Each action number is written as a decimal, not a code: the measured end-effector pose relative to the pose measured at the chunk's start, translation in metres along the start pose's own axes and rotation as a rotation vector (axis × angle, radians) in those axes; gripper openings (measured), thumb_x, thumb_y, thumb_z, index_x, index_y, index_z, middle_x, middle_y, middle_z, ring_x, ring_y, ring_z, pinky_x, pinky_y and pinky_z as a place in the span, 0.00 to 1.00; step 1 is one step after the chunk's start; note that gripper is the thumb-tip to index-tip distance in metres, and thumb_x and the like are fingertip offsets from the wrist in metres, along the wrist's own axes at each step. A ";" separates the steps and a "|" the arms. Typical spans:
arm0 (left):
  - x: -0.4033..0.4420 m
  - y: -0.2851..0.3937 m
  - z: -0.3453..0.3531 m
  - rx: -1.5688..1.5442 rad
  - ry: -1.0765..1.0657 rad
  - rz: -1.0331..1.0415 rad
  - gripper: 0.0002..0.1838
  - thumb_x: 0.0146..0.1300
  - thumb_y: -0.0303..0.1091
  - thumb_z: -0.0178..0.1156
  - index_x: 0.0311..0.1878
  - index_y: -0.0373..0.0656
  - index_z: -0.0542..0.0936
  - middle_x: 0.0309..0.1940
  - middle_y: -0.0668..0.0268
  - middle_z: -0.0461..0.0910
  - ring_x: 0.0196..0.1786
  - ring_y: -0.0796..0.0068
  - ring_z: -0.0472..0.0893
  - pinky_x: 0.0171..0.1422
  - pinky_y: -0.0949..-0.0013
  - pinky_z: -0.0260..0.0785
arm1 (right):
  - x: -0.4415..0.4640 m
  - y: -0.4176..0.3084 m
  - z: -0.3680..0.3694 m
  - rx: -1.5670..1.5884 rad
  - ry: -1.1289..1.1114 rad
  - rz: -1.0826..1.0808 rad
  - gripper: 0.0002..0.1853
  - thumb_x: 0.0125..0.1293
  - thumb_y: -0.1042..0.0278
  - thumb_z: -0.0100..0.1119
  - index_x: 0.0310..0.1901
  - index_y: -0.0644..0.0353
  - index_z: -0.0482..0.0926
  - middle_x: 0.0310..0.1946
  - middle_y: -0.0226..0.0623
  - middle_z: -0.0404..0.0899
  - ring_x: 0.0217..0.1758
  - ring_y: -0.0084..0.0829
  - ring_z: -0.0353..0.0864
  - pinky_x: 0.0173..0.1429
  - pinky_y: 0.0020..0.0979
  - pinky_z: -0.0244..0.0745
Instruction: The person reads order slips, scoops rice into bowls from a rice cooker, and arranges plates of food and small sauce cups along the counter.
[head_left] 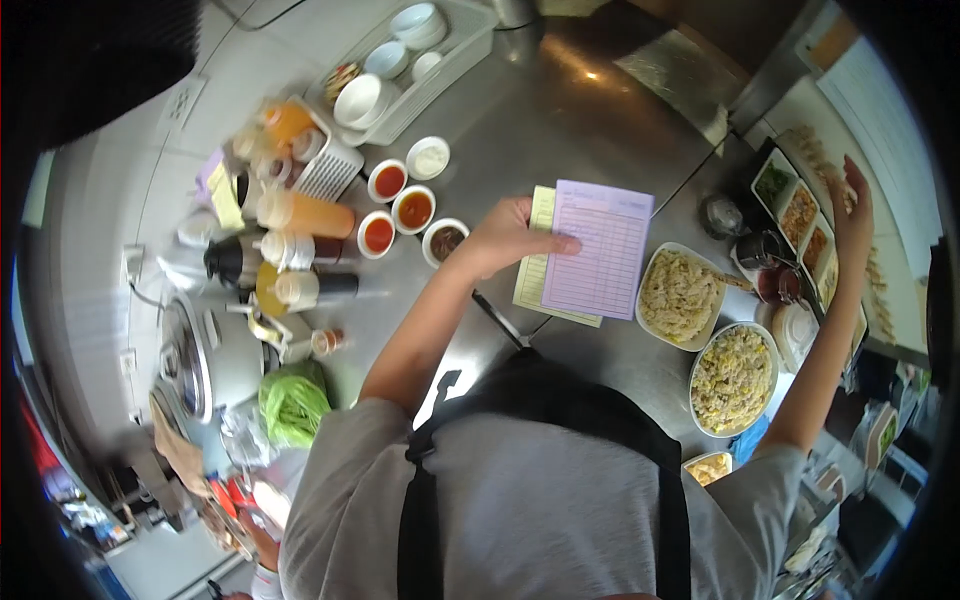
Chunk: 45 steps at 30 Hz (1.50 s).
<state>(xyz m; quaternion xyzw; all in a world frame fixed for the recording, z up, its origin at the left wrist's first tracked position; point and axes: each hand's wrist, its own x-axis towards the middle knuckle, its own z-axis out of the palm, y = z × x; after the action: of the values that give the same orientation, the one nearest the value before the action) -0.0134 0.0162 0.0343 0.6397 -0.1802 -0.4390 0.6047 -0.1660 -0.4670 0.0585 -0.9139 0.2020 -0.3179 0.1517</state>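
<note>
Grey shirt fabric (560, 520) fills the foreground. Over the steel surface (560, 110), towards its near edge, the left hand (505, 238) pinches a purple slip (600, 265) overlapping a yellow slip (532, 285). Rice (735, 382) stands by the surface's right edge. Right hand (850, 200), fingers spread, reaches near chopped food (800, 215); whether it touches anything, I cannot tell.

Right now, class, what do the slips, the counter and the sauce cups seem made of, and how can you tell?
Slips: matte paper, shown by thin, flat sheets with printed lines.
Counter: metal, likely stainless steel, from its grey sheen and bright reflections.
Sauce cups: ceramic or plastic, smooth and white; the look leaves which open.
</note>
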 end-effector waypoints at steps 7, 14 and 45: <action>-0.062 0.033 0.011 0.008 0.052 0.158 0.19 0.50 0.26 0.73 0.47 0.37 0.81 0.40 0.64 0.85 0.42 0.79 0.82 0.50 0.73 0.74 | -0.143 -0.268 0.009 1.173 -0.596 0.371 0.40 0.64 0.49 0.61 0.70 0.64 0.58 0.52 0.45 0.77 0.53 0.31 0.77 0.60 0.31 0.68; -0.153 0.015 -0.015 -0.063 0.269 0.312 0.22 0.50 0.26 0.72 0.49 0.35 0.79 0.40 0.65 0.84 0.42 0.80 0.81 0.49 0.74 0.73 | -0.188 -0.358 0.039 1.526 -0.783 0.247 0.35 0.64 0.57 0.62 0.67 0.68 0.62 0.52 0.40 0.76 0.58 0.26 0.73 0.62 0.28 0.66; -0.411 -0.059 0.062 0.610 0.403 1.060 0.13 0.62 0.41 0.60 0.46 0.46 0.81 0.37 0.61 0.77 0.43 0.59 0.76 0.50 0.60 0.69 | -0.373 -0.690 0.041 1.489 -1.278 -0.013 0.15 0.69 0.65 0.57 0.48 0.71 0.78 0.40 0.36 0.82 0.39 0.19 0.78 0.47 0.22 0.72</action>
<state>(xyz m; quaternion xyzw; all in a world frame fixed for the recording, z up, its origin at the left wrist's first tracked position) -0.3050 0.3029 0.1282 0.6770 -0.4716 0.1191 0.5523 -0.2185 0.3150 0.1140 -0.5856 -0.1752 0.1898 0.7683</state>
